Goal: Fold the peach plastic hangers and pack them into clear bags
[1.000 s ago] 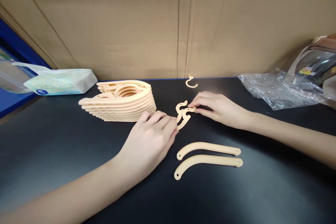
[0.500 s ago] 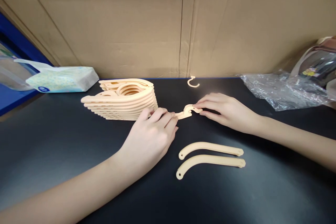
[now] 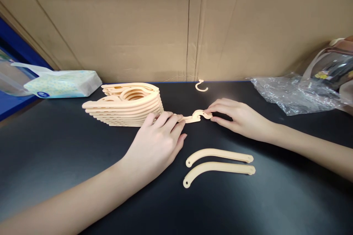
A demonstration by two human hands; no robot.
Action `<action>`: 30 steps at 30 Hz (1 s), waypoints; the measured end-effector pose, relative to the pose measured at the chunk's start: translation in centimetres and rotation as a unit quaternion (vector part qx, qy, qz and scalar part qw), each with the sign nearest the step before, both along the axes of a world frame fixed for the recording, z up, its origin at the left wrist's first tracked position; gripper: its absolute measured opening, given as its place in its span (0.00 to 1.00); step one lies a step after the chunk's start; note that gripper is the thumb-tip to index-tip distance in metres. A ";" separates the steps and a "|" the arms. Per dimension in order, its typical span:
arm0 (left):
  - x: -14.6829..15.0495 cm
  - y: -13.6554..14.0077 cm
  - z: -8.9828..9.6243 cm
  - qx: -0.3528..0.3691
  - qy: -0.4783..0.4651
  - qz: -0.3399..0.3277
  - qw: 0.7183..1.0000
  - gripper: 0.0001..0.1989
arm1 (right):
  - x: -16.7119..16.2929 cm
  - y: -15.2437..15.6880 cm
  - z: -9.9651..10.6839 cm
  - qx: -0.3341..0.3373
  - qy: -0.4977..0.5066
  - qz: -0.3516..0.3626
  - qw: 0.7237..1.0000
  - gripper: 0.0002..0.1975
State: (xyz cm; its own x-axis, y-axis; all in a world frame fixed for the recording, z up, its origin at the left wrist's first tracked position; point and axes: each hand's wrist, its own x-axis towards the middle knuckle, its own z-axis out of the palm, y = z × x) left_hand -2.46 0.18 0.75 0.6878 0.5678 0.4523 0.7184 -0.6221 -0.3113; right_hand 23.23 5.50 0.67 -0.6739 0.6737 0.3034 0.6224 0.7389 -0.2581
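Between my hands, a pale cream plastic hanger part (image 3: pixel 195 116) with a curved, hook-like middle lies low over the black table. My left hand (image 3: pixel 158 137) has its fingers closed on the left end, covering it. The thumb and fingers of my right hand (image 3: pixel 233 117) pinch the right end. Left of it stands a stack of folded cream hangers (image 3: pixel 127 106), close behind my left fingers. Nearer to me, two loose curved hanger arms lie side by side, a farther arm (image 3: pixel 220 154) and a nearer arm (image 3: pixel 220 167). A loose hanger hook (image 3: pixel 201 86) lies at the back.
A tissue pack (image 3: pixel 63 83) sits at the back left. At the back right, crumpled clear plastic wrap (image 3: pixel 295 93) lies beside a transparent bag (image 3: pixel 331 66). A cardboard wall (image 3: pixel 124 25) closes off the far edge of the black table (image 3: pixel 132 205).
The view has shifted slightly. My left fingers have moved a little on the hanger part, with the thumb lower and farther from it. My right hand keeps its pinch.
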 end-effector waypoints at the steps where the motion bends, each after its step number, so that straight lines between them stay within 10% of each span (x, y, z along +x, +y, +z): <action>1: 0.0 0.0 0.0 0.001 -0.001 -0.001 1.000 0.15 | 0.0 0.0 0.0 -0.003 0.001 0.002 1.000 0.12; 9: 0.1 0.1 -0.2 0.002 -0.007 -0.006 1.000 0.15 | 0.4 0.9 1.0 -0.001 -0.003 -0.011 1.000 0.15; 17: 0.1 0.0 0.0 -0.011 -0.022 -0.025 0.999 0.14 | 1.2 9.3 0.6 0.129 -0.095 -0.067 0.985 0.16; 30: -0.1 -0.4 0.3 -0.193 -0.173 -0.154 0.953 0.10 | 0.4 11.7 1.1 0.169 -0.205 -0.021 0.964 0.17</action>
